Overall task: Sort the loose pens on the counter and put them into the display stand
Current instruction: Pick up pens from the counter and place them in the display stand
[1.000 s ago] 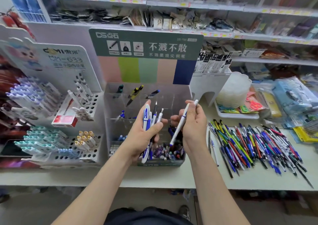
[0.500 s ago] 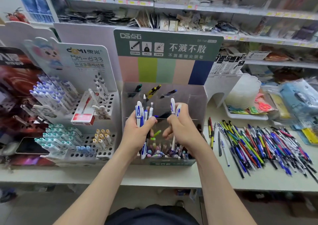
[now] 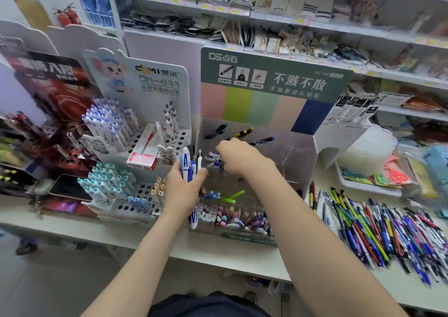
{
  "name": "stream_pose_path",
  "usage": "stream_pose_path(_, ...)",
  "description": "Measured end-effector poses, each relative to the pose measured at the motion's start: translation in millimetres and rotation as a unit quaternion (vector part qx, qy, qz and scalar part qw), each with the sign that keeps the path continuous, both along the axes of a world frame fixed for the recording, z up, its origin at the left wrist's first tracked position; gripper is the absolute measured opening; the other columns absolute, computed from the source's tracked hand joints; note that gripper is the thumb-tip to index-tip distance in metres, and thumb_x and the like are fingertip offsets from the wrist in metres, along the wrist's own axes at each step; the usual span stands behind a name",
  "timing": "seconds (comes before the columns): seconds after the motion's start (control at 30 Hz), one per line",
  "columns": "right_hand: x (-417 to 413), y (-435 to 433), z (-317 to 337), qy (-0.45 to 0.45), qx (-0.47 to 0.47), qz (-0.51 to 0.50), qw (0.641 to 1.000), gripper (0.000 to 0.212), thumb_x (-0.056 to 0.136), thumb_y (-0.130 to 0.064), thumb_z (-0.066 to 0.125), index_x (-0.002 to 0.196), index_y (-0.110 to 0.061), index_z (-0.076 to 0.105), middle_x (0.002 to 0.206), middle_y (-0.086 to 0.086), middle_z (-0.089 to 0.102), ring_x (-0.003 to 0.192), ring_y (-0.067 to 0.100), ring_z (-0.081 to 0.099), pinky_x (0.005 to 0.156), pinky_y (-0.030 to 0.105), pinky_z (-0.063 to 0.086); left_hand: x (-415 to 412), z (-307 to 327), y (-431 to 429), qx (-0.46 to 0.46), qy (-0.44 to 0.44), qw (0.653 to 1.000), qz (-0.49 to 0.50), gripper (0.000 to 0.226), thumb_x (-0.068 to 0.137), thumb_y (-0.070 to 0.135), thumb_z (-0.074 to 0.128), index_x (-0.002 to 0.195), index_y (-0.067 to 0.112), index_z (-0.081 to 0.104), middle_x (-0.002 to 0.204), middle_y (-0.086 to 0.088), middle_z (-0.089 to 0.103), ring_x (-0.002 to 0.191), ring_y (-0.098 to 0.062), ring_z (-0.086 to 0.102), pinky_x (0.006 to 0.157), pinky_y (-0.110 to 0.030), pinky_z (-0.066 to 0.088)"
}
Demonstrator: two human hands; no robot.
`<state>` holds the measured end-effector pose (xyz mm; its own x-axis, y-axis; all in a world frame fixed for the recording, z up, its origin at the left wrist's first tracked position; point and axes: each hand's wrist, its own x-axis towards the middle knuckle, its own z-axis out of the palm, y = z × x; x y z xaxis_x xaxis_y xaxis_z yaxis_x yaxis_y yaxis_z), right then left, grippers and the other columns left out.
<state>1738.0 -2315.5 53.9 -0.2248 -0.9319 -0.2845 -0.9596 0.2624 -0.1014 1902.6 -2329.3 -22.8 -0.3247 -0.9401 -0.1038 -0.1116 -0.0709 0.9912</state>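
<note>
My left hand (image 3: 182,195) grips a bundle of blue and white pens (image 3: 188,169), upright, just left of the clear display stand (image 3: 298,161). My right hand (image 3: 238,155) reaches over the stand's middle tier with its fingers curled downward on white and blue pens (image 3: 214,158) at a compartment there. The stand has a green header card and tiered compartments; a few pens sit in the back row, and its front row is full of pastel pens (image 3: 237,219). A large pile of loose pens (image 3: 388,229) lies on the counter (image 3: 218,251) to the right.
A white holed pen rack (image 3: 135,171) with blue and teal pens and a red box stands left of the stand. A white tray (image 3: 363,183) with a clear stack sits back right. Shelves of goods rise behind. A phone (image 3: 70,187) lies at far left.
My right hand carried its white pen from in front of the stand forward and left into the middle tier. The view shifted, so everything moved right in frame. My left hand keeps its bundle.
</note>
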Motion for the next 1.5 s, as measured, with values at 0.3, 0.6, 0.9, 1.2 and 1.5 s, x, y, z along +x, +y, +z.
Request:
stream_pose_path(0.3,-5,-12,2,-0.04,-0.099,-0.006,0.994,0.031,0.088,-0.011,0.07,0.119,-0.008,0.07,0.112,0.016,0.065,0.108,0.039,0.062,0.087,0.051,0.059,8,10,-5,0.057,0.054,0.996,-0.044,0.019,0.099,0.016,0.074,0.11,0.005,0.063,0.075,-0.013,0.066,0.06,-0.023,0.06,0.051,-0.029,0.05)
stream_pose_path(0.6,19,46,-14,-0.289,-0.396,-0.111,0.865,0.028,0.103,-0.031,0.064,0.13,-0.033,0.071,0.11,-0.006,0.062,0.097,0.009,0.061,0.09,0.021,0.048,9,20,1,0.116,0.119,0.965,-0.203,0.027,0.104,0.019,0.068,0.118,-0.002,0.061,0.084,-0.009,0.065,0.059,-0.018,0.054,0.049,-0.026,0.045)
stream_pose_path(0.9,7,75,-15,-0.333,-0.322,-0.171,0.87,0.01,0.094,-0.061,0.063,0.093,-0.058,0.072,0.123,-0.019,0.054,0.124,0.013,0.045,0.103,0.037,0.043,-5,33,19,0.149,0.082,0.923,-0.346,0.022,0.103,0.013,0.069,0.119,0.002,0.058,0.084,-0.007,0.066,0.057,-0.019,0.053,0.047,-0.023,0.046)
stream_pose_path(1.2,-9,80,6,-0.557,-0.545,-0.308,0.546,0.021,0.117,-0.028,0.036,0.121,-0.017,0.053,0.076,0.01,0.06,0.06,0.03,0.066,0.061,0.038,0.058,-8,33,22,0.155,0.074,0.923,-0.344,0.026,0.103,0.011,0.07,0.122,0.001,0.057,0.089,-0.005,0.073,0.056,-0.016,0.053,0.046,-0.023,0.045)
stream_pose_path(1.5,-6,85,-8,-0.259,-0.191,-0.094,0.942,0.023,0.095,-0.044,0.063,0.115,-0.043,0.073,0.104,-0.001,0.053,0.093,0.003,0.053,0.078,0.032,0.051,-7,39,17,0.118,0.067,0.917,-0.375,0.036,0.102,0.016,0.072,0.134,0.013,0.055,0.079,-0.003,0.059,0.058,-0.022,0.05,0.048,-0.026,0.045)
